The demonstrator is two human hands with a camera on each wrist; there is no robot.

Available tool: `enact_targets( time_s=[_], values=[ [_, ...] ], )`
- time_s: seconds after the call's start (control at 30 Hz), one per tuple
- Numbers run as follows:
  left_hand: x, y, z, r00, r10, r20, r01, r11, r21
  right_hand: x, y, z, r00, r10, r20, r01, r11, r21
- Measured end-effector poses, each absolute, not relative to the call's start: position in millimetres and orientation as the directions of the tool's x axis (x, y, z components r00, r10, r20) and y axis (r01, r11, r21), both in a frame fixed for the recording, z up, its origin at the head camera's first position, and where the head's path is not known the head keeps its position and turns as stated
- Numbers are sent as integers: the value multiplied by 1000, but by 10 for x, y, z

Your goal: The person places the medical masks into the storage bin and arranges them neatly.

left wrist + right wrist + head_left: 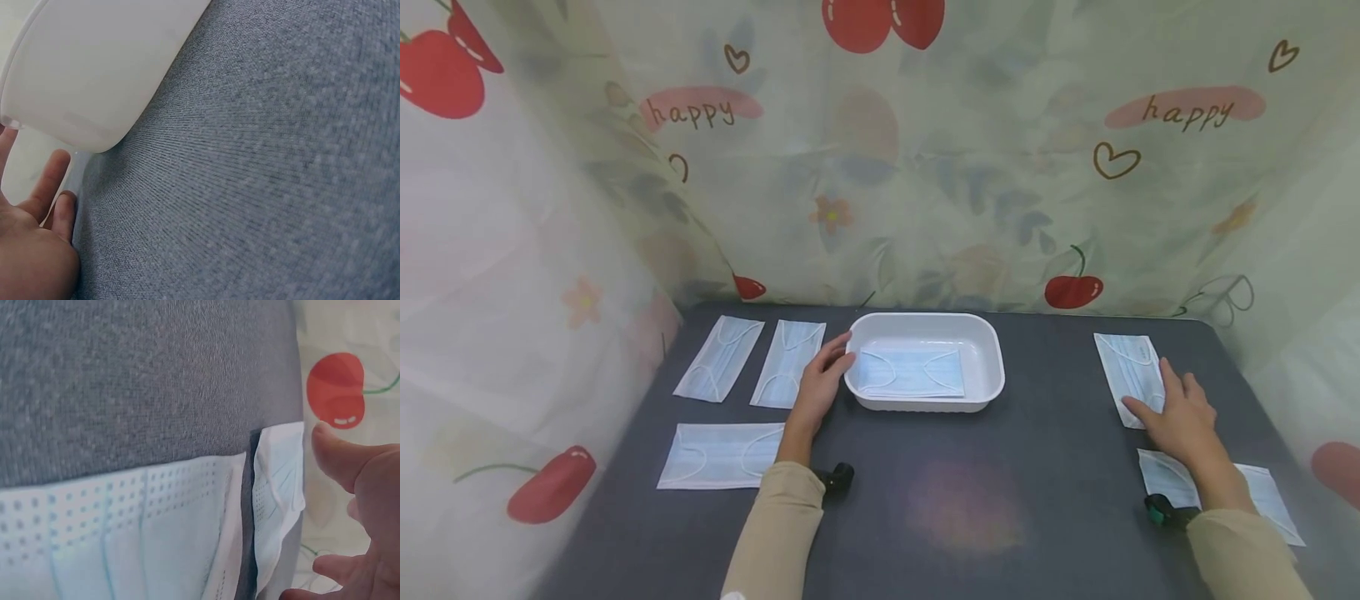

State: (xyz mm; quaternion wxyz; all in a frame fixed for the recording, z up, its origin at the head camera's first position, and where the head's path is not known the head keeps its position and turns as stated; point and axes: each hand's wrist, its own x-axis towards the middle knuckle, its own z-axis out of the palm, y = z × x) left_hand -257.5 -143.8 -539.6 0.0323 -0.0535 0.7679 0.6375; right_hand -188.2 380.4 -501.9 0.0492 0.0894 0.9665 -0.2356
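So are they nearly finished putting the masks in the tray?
Not nearly, it seems. One mask looks done: it lies in the white tray. The left hand is at the tray's side. The right hand is by another mask, fingers spread, not gripping it yet. Probably left: that one, the half-hidden mask nearer the person, and three masks on the left.

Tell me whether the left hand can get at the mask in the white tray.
Probably yes: the left hand is close beside the white tray, whose open top leaves the mask uncovered; only the tray's rim stands between them.
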Motion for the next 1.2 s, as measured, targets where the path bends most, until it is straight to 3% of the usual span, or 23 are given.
enact_targets(
  time_s=[0.3, 0.7, 1.2],
  values=[
    [-2582, -1410, -5409, -992, -40, -122, -127, 170, 977, -1822, 3922, -5050, -973, 178, -145, 225, 867, -444],
    [-2590, -1442, -5402, -990, -46, -130, -136, 189, 973, -1831, 3893, -5033, -909, 334, -248, 410, 818, -403],
    [-2591, -1434, -5401, -992, -40, -116, -121, 190, 974, -1824, 4011, -5056, -932, 269, -242, 352, 827, -437]
  ],
)
